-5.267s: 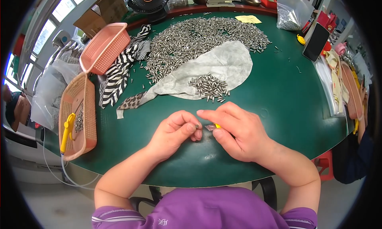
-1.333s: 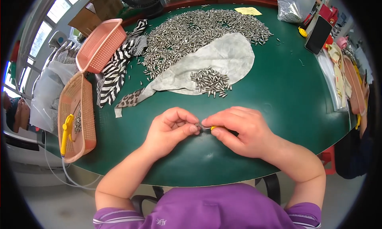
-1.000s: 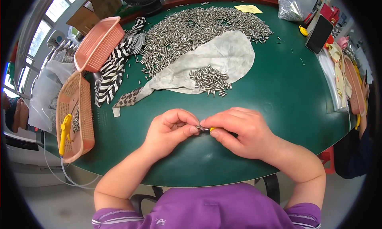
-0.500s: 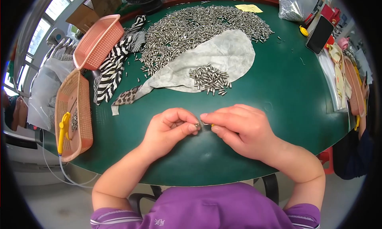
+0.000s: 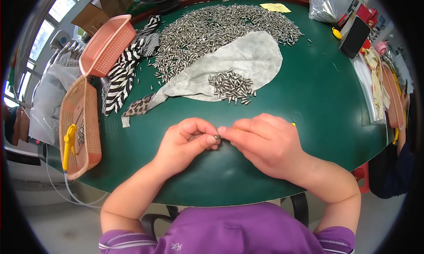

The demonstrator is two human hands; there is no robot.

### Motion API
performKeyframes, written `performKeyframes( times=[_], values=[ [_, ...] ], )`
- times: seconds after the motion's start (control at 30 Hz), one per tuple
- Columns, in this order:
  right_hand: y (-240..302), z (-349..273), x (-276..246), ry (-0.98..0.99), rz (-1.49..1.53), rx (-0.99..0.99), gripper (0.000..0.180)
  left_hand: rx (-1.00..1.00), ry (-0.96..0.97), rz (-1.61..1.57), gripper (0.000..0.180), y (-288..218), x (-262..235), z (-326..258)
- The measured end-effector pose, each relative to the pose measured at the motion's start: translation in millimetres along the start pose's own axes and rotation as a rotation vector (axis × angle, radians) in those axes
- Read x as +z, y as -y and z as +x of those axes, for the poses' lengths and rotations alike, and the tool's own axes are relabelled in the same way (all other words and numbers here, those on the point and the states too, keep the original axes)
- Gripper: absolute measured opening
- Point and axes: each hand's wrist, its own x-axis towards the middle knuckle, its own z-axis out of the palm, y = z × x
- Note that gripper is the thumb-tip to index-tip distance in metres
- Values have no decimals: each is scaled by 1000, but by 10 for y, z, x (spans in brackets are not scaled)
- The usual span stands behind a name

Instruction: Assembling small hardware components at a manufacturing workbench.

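Long peach basket (image 5: 92, 141) sits well left of the grey cloth (image 5: 260, 55). Left hand (image 5: 182, 141) is on the cloth's near side, pinching a small metal piece (image 5: 217, 137) — it's right at the fingertips, between the hands. Right hand (image 5: 273, 141), also nearside of the cloth, is curled around a mostly hidden yellow tool (image 5: 293, 124) — index tip right by the piece.

A green table (image 5: 322, 108) carries a wide heap of metal pieces (image 5: 207, 33), a grey cloth (image 5: 256, 55) along its near side. A striped cloth (image 5: 120, 81) lies left of the heap, yellow paper (image 5: 276, 7) by its far edge
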Motion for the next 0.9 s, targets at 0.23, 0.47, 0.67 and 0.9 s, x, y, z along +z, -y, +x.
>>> performKeyframes(
  times=[0.23, 0.47, 0.67, 0.9],
  values=[
    [-21, -30, 15, -6, 219, 80, 33, 14, -21, -18, 9, 15, 15, 0],
    [-7, -44, 32, 29, 229, 89, 31, 45, -11, 12, 9, 11, 33, 4],
    [-17, 17, -20, 13, 6, 10, 33, 4, 15, 75, 8, 3, 13, -10],
    [-39, -9, 16, -3, 263, 139, 27, 95, 0, -65, 17, 72, 11, 17]
  ],
)
